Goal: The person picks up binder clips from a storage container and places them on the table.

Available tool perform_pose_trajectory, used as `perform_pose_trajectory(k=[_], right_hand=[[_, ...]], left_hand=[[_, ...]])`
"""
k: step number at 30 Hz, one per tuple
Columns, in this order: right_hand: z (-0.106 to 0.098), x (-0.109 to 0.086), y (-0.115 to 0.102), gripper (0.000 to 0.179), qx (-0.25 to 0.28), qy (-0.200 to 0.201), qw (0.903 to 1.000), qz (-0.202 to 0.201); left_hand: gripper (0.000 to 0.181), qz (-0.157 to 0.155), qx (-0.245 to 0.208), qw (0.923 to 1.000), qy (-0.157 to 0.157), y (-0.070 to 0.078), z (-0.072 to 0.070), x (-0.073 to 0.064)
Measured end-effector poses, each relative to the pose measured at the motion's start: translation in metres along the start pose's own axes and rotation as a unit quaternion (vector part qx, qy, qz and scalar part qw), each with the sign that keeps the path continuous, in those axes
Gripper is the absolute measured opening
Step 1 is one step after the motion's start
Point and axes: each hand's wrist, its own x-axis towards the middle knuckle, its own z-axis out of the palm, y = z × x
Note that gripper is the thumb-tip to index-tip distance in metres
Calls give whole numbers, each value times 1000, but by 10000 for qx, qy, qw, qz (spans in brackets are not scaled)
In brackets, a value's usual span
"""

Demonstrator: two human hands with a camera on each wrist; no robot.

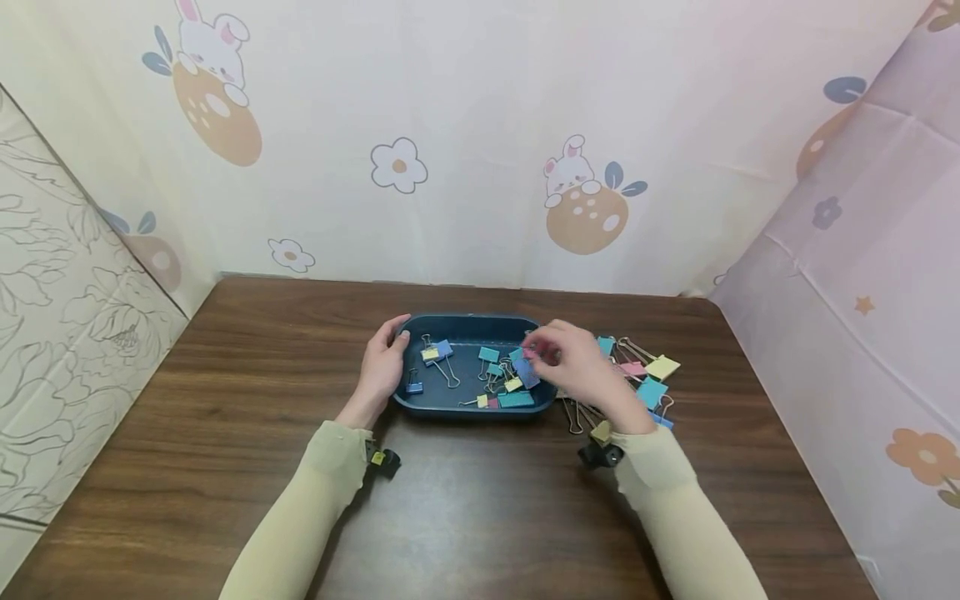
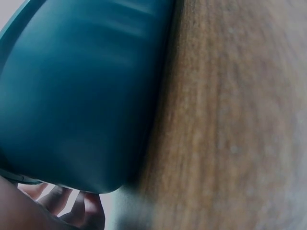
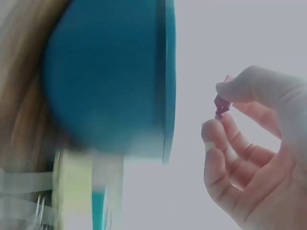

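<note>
A dark blue tray [image 1: 468,412] stands on the table with several small binder clips in it. My left hand [image 1: 381,362] grips its left end, the thumb over the rim and the fingers around the outside. Above the tray's right end, my right hand [image 1: 576,365] pinches a small pink binder clip [image 3: 222,103] between thumb and fingertips. Inside the tray, a teal binder clip [image 1: 516,400] lies at the front right among others, and a blue binder clip [image 1: 415,387] lies at the left. The left wrist view shows mostly the tray's outer wall [image 2: 81,100].
To the right of the tray, partly under my right forearm, lies a loose pile of larger binder clips, among them a yellow clip [image 1: 663,367] and a teal clip [image 1: 651,392]. The brown wooden table [image 1: 465,508] ends at a patterned curtain [image 1: 480,225] behind.
</note>
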Motion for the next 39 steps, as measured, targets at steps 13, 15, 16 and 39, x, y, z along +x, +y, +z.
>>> perform_pose_trajectory(k=[13,15,16,39], right_hand=[[-14,-43,66,14,-611,-150,9947,812],[-10,-43,68,13,-756,-285,9927,895],[-9,-43,68,12,-828,-349,9915,941],[-14,-18,41,20,-737,-361,9913,1025]], left_hand=[[40,33,48,10000,-39,1,1,0],[40,39,48,10000,-41,1,2,0],[41,49,46,10000,-44,1,2,0],[40,17,43,10000,18,1,0,-1]])
